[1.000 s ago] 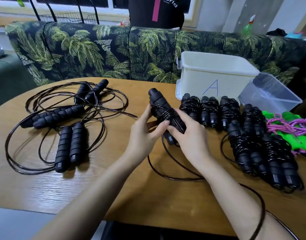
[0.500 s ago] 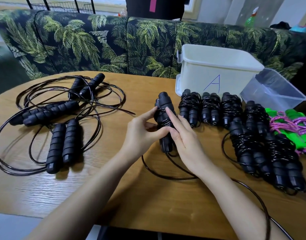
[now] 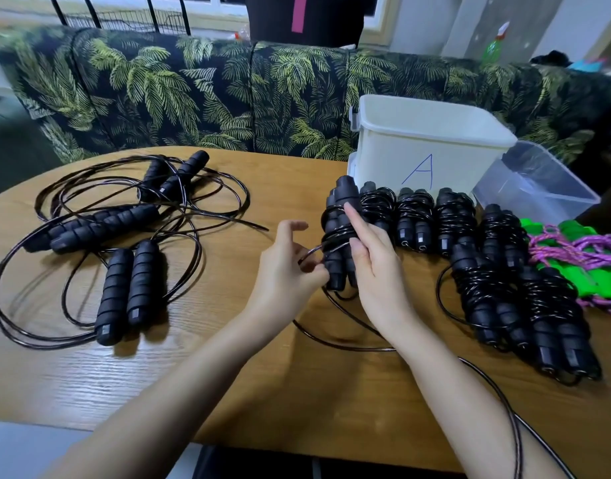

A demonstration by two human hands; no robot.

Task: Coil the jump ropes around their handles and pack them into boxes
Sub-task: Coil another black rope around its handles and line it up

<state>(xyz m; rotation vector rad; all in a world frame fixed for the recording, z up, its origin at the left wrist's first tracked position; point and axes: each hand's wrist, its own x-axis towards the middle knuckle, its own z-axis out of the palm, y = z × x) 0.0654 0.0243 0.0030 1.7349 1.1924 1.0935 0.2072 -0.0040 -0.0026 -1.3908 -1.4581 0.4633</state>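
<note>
My right hand [image 3: 375,271] grips a pair of black jump-rope handles [image 3: 338,223], held nearly upright above the table, with a few turns of black cord around them. My left hand [image 3: 290,267] pinches that cord [image 3: 345,340] just left of the handles; the loose length trails over the table and off its near edge. Several coiled black ropes [image 3: 456,219] lie in a row to the right. Uncoiled black ropes [image 3: 124,288] sprawl on the left. A white box marked "A" [image 3: 428,143] stands behind the row.
A clear plastic box [image 3: 539,188] sits right of the white box. Green-handled ropes with purple cord [image 3: 580,250] lie at the far right. The wooden table [image 3: 228,392] backs onto a palm-print sofa [image 3: 228,98]. A spray bottle [image 3: 494,43] stands behind the sofa.
The handles have swung from tilted left to nearly upright and shifted toward the coiled row. My left hand came off the handles and now pinches the cord beside them.
</note>
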